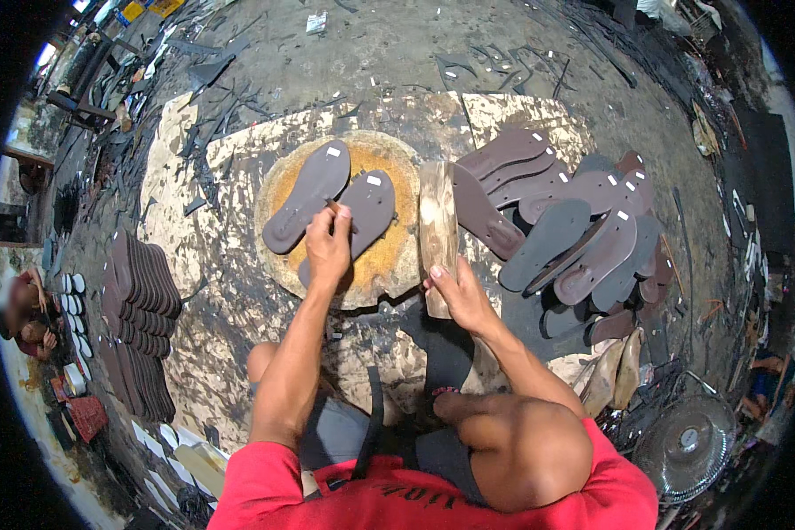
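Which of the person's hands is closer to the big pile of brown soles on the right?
The right hand. It grips the wooden block, standing just left of the pile of soles. The left hand is farther away, on a sole atop the round stump.

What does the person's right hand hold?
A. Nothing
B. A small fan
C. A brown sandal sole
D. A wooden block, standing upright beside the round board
D: the right hand grips the lower part of the wooden block at the round board's edge.
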Demonstrator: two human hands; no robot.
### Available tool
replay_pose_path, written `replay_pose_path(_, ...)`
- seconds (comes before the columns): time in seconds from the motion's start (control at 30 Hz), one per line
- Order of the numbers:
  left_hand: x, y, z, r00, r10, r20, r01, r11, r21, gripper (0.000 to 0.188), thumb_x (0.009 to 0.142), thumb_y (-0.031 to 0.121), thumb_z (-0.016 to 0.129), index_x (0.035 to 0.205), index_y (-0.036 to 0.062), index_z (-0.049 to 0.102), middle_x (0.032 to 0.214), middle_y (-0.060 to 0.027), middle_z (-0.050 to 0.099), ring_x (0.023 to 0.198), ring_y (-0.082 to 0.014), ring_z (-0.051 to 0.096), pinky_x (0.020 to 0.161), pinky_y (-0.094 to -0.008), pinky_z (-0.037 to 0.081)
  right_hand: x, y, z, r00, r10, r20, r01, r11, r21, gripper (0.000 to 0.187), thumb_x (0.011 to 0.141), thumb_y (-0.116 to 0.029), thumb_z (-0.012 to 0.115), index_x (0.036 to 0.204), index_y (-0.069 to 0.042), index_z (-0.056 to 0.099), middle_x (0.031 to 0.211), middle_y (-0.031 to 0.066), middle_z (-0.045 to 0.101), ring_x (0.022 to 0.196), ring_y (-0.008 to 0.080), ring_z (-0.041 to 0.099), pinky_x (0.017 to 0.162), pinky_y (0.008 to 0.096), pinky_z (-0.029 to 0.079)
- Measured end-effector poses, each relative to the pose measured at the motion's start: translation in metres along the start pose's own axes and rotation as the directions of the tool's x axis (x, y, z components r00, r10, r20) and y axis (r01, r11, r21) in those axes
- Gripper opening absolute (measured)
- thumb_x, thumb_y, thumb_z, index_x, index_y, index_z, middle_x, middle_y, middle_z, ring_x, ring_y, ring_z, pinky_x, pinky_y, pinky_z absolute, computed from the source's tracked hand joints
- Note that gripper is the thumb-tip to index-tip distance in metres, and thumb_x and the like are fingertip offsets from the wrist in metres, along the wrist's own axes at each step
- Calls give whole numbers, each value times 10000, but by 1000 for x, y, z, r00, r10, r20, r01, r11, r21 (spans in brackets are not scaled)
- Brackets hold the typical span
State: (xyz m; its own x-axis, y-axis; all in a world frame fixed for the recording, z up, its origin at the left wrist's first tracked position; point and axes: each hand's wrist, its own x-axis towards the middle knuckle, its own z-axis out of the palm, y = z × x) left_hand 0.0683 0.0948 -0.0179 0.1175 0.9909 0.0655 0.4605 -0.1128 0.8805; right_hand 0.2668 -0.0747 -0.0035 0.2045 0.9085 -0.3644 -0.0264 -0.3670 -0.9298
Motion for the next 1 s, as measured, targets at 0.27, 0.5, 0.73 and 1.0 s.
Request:
replay_pose_path(0.27, -5, 9, 15, 994, 25, 110, -21, 999, -38, 335, 1023, 333, 672, 1072, 9, 741, 945, -119, 734, 878, -214, 681, 821, -351, 518, 1, 9, -19, 924, 296, 241, -355, 900, 254, 524, 1066, -451, 575, 1290, 21, 531, 984, 121, 674, 811, 175, 698, 702, 325, 594)
replay_pose_path(0.5, 21, 24, 44, 987, -121, 110, 136, 981, -136, 319, 1058, 310, 627, 1019, 6, 713, 806, -57, 722, 762, -125, 687, 705, -306, 525, 4, -4, -33, 893, 364, 265, -420, 885, 201, 573, 1048, -529, 578, 1199, 22, 602, 906, 108, 678, 735, 164, 690, 663, 312, 575)
replay_pose_path(0.73, 16, 20, 44, 989, -95, 111, 107, 989, -104, 274, 1045, 255, 651, 997, -6, 718, 845, -97, 741, 794, -168, 728, 728, -326, 542, 8, 10, -29, 904, 331, 271, -378, 914, 146, 549, 1053, -524, 569, 1178, 8, 616, 861, 93, 692, 734, 140, 678, 675, 292, 563)
replay_pose_path(1.0, 10, 14, 53, 969, 246, -2, -245, 969, 38, 165, 988, 146, 696, 977, -19, 695, 855, -190, 712, 761, -344, 694, 696, -420, 531, 8, -181, -52, 971, -210, 118, 195, 973, 126, 456, 1094, -415, 521, 1202, 27, 557, 919, 110, 699, 799, 185, 702, 756, 330, 591)
